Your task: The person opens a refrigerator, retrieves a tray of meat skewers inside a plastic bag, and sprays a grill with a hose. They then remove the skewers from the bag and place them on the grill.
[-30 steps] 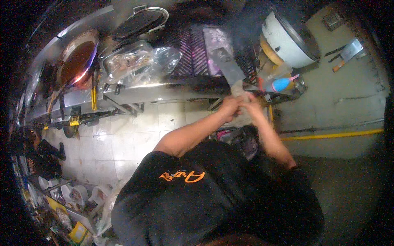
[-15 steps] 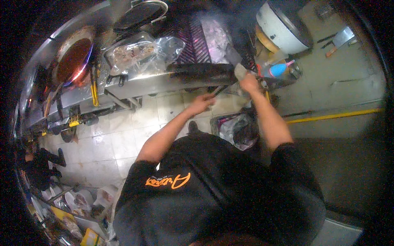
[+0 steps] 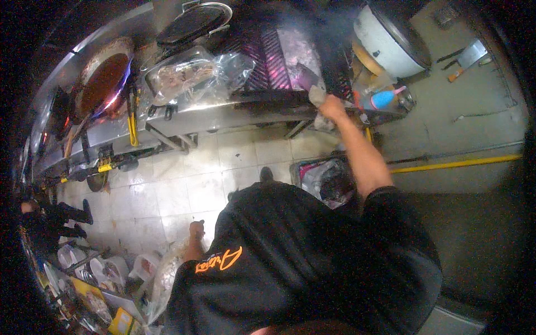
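Over the front edge of the grill, the right hand has its fingers wrapped around a bunched grey cloth, pressed against it rather than spread. From the cloth's far side a broad flat-bladed tool points away from the person, its blade at the near end of a pale, ash-coloured slab that lies among dark ridged bars; whether blade and slab touch I cannot tell. The left hand hangs low at the person's side, above the tiled floor and near a clear plastic bag; its fingers look curled, but I cannot tell whether they pinch anything. Right of the slab sits a white pot, with a blue object nearer the person, while left of the bars lies a metal tray partly covered in clear plastic
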`<action>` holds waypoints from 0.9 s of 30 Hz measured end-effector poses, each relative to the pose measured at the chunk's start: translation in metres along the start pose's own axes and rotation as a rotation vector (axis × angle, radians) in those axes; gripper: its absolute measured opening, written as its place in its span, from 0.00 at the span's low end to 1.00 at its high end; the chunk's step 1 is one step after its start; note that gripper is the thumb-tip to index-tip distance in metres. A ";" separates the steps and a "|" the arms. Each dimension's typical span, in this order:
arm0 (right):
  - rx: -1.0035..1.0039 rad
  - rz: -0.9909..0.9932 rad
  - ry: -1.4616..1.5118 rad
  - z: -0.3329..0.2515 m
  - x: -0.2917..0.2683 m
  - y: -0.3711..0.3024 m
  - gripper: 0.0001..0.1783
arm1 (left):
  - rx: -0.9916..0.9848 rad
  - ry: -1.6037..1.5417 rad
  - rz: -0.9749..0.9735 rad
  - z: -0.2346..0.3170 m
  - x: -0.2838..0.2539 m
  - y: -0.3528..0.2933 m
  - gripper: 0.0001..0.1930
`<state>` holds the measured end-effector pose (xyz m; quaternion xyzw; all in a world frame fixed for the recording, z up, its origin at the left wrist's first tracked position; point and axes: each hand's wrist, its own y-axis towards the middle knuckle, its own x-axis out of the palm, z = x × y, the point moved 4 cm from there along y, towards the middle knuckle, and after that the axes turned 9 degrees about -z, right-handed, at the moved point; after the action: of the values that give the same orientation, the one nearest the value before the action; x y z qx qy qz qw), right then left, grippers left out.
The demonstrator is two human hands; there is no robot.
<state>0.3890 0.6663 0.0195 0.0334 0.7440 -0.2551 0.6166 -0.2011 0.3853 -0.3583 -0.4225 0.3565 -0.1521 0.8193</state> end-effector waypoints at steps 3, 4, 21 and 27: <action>-0.029 -0.025 0.015 -0.009 -0.011 -0.003 0.23 | 0.157 -0.335 0.026 0.029 -0.001 -0.032 0.15; -0.004 -0.026 0.067 -0.008 -0.012 0.002 0.23 | 0.226 -0.373 0.047 0.037 -0.003 -0.032 0.14; -0.090 -0.042 0.132 -0.001 -0.024 -0.011 0.27 | 0.007 -0.622 0.066 0.034 -0.021 -0.050 0.07; -0.112 -0.039 0.009 -0.012 -0.043 -0.018 0.25 | 0.176 -0.659 0.117 0.018 -0.006 -0.027 0.08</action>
<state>0.3818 0.6670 0.0675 -0.0143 0.7604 -0.2250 0.6090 -0.1911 0.3828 -0.3266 -0.3555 0.0819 0.0095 0.9310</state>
